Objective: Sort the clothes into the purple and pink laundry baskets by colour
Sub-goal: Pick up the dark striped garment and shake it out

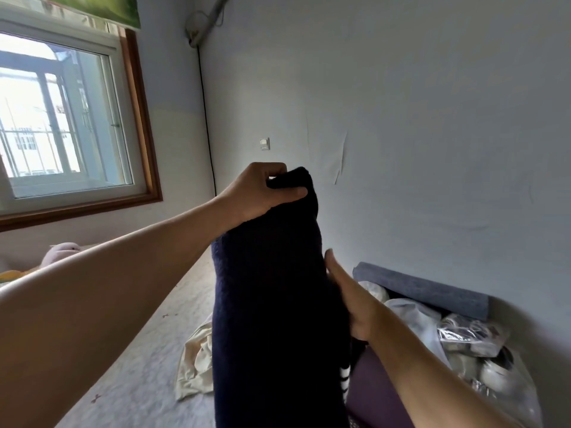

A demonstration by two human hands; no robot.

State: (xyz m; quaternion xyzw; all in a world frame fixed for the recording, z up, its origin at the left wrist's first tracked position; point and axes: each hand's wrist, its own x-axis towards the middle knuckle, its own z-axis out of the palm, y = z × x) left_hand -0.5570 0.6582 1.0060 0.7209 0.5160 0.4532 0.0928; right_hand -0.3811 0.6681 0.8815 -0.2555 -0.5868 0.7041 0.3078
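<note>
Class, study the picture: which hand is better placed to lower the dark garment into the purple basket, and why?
The left hand: it grips the top of the dark navy garment and carries its weight. The right hand only rests flat against its side, above the purple basket.

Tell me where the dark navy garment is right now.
In the head view's centre, the dark navy garment hangs from the left hand, with the right hand against its right edge.
</note>
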